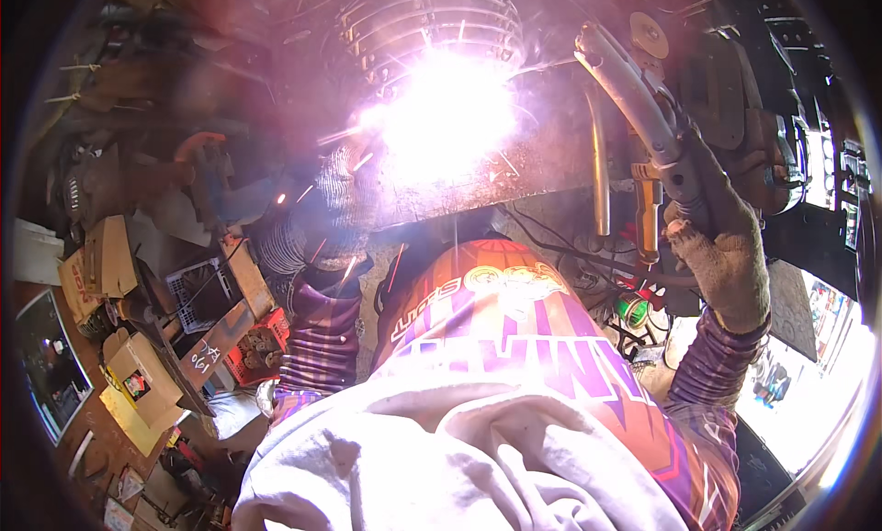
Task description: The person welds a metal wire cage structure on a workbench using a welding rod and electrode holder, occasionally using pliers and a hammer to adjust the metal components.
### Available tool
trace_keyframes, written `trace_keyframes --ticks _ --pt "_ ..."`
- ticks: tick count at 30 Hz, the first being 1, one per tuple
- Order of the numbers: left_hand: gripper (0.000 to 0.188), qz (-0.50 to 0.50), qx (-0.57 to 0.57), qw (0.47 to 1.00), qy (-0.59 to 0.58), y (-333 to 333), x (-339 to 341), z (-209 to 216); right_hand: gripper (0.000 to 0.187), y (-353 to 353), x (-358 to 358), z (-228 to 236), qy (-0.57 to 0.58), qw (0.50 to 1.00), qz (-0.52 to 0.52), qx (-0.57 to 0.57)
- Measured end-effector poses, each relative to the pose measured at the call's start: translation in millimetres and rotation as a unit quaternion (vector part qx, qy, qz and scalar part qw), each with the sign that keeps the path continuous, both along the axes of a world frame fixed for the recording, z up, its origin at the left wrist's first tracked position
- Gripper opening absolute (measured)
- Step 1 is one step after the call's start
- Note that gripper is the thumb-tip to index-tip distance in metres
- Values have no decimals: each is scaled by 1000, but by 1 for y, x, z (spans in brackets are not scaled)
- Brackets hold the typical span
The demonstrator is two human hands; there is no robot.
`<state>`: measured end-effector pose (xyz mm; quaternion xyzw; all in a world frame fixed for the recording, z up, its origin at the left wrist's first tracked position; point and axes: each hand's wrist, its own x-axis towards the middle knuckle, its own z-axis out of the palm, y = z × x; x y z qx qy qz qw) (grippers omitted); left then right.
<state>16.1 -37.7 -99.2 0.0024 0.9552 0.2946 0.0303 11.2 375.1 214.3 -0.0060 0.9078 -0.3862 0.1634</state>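
Head view: the right grip point(719, 237) clasps a welding torch point(634, 99) reaching ahead of it, toward a glare point(446, 118). A metal plate point(473, 189) lies right of the left grip point(340, 196), whose hold I cannot tell.

Large white and smaller dark lettering marks the orange-and-purple shirt point(551, 333), near; at left, characters mark a brown board point(226, 336) and cardboard box point(77, 276).

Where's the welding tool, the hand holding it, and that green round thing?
Welding tool point(629, 95): head view, its gray tube.
Right hand point(730, 246): head view, its gloved middle.
Green round thing point(631, 309): head view, its middle.
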Motion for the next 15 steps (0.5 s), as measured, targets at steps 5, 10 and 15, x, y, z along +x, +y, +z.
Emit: trace_keyframes --ticks 5,10,15 --pt "32 31 -178 958 221 27 8 50 69 3 2 -3 1 1000 1 -22" --pt "32 24 -136 962 235 25 3 54 68 -1 3 -4 23 1000 1 -8" --pt "32 12 -90 969 228 25 -4 71 67 3 4 -5 42 998 35 -11"
